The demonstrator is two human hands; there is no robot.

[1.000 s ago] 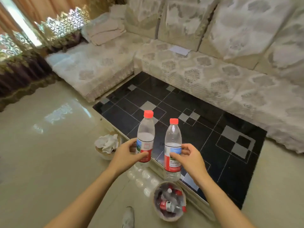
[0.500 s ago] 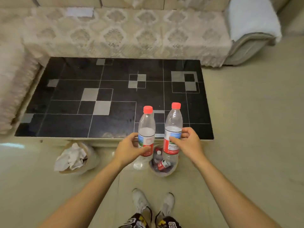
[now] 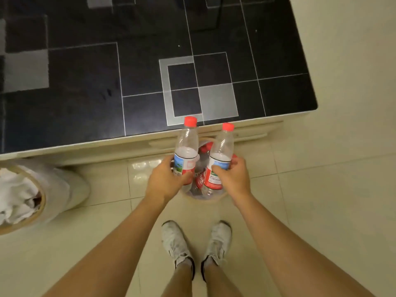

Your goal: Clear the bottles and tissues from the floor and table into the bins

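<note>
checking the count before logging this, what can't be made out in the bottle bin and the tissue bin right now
Head view only:
- bottle bin: mostly hidden behind the left hand, right hand and the two held bottles; the number of bottles inside is unreadable.
- tissue bin: cut off by the left edge.
- bottle labels: print too small.

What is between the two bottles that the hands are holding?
In the head view, between the left bottle and the right bottle shows the open bottle bin below, with red-labelled discarded bottles inside.
</note>
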